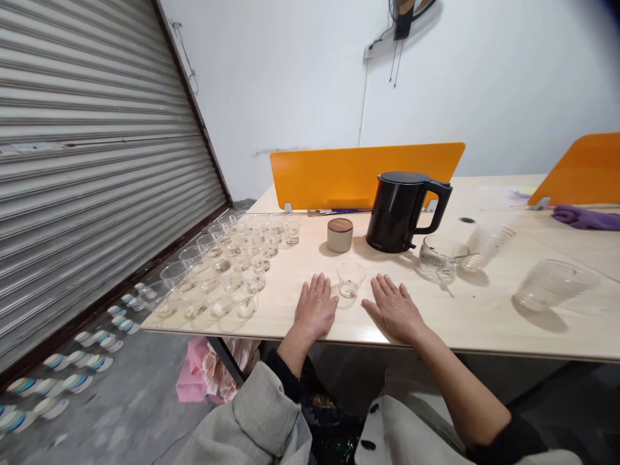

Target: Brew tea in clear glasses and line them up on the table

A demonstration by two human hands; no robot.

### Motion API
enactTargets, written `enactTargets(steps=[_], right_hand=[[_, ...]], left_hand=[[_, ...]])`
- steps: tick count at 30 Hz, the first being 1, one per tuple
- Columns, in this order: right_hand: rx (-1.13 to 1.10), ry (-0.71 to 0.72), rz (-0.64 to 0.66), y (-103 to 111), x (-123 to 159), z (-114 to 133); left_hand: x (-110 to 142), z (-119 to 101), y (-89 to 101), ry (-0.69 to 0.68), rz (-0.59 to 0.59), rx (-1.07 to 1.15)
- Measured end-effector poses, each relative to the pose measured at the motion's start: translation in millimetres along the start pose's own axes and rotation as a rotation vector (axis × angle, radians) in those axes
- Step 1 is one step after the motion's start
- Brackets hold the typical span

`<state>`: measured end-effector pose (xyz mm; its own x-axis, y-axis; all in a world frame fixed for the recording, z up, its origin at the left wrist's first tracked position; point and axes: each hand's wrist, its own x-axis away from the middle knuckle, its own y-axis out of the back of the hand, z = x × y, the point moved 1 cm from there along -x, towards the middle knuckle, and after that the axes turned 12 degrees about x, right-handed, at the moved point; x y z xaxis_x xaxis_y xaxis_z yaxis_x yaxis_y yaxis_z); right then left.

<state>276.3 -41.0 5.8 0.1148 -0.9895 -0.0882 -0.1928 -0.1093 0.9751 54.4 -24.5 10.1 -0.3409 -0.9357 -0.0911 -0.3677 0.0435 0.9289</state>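
Note:
My left hand (pixel 316 309) lies flat on the table near its front edge, fingers stretched forward and holding nothing. Opposite it, my right hand (pixel 393 309) also rests flat with its fingers extended. Between the two stands a clear plastic cup (pixel 349 281) with a little dark matter at its bottom; neither hand appears to grip it. Behind the cup is a small pale jar (pixel 340 237) with a wooden lid. A black electric kettle (pixel 394 213) stands to the right of the jar, its handle pointing right.
Many similar clear cups (pixel 223 266) crowd the table's left end. On the right are a ribbed glass bowl (pixel 438 258) and two lying stacks of cups, one nearer (pixel 555 284). An orange divider (pixel 329 177) runs behind. Lidded tubs (pixel 77 381) line the floor at left.

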Motion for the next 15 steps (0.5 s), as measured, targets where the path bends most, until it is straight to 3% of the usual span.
enactTargets(steps=[15], right_hand=[[0.001, 0.000, 0.015, 2.7, 0.5, 0.0]], left_hand=[[-0.1, -0.6, 0.2, -0.004, -0.008, -0.001]])
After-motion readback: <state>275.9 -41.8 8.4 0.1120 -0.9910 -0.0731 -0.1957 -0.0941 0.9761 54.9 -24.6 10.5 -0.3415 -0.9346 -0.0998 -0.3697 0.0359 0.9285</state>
